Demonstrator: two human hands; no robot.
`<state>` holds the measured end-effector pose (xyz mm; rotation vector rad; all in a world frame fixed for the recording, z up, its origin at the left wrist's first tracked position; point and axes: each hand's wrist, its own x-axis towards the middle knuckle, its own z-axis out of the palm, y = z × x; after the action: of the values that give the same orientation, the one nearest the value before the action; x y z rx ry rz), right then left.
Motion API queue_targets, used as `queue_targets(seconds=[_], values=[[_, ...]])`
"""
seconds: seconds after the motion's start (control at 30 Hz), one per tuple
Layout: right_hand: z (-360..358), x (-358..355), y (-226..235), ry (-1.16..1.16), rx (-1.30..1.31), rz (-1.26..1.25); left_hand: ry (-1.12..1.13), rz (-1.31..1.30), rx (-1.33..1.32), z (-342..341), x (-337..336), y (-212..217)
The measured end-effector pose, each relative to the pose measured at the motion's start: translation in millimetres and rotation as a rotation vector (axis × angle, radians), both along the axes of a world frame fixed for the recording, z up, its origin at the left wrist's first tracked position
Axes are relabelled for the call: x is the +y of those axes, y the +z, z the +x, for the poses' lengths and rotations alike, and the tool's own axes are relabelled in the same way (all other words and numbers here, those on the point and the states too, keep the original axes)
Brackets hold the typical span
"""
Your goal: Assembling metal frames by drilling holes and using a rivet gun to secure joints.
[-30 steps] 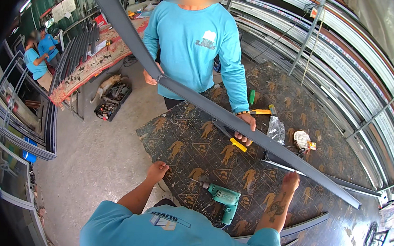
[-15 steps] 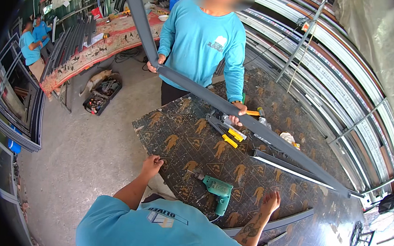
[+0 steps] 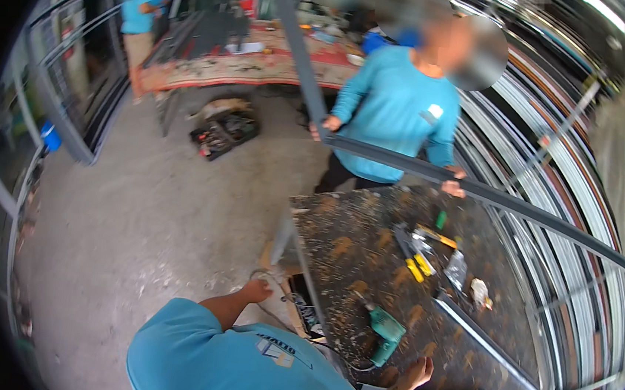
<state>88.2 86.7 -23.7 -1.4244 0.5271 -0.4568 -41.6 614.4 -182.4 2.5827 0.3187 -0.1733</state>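
A dark, patterned counter, worn and speckled, is seen at centre right above a bare grey concrete floor. The left hand is placed at the counter's near left corner, fingers curled downward; whether anything is gripped cannot be told. The right hand is laid flat on the counter's near edge, fingers loose, nothing gripped. A green power drill is found on the counter, just beside the right hand. Yellow-handled tools are scattered further back.

A long dark metal rail is held above the counter's far end by a co-worker in a blue shirt. Curved metal frames are stacked along the right wall. A cluttered workbench is noted at the rear.
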Motion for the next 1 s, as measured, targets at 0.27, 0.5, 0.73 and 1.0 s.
queue_targets(seconds=[0.27, 0.5, 0.73, 1.0], values=[[-70.8, 130.0, 7.6, 0.354, 0.044, -0.378, 0.409, -0.122, 0.570, -253.8, 88.0, -40.4], [-138.4, 192.9, 17.7, 0.737, 0.023, -0.831, 0.931, -0.305, 0.568, -399.7, 116.3, -58.3], [-168.5, 231.2, 45.3, 0.857, 0.065, -0.847, 0.707, -0.304, 0.520, -365.8, 103.2, -61.3], [-181.7, 224.0, 45.6, 0.807, 0.007, -0.919, 0.630, -0.438, 0.247, -280.3, 112.7, -33.1]])
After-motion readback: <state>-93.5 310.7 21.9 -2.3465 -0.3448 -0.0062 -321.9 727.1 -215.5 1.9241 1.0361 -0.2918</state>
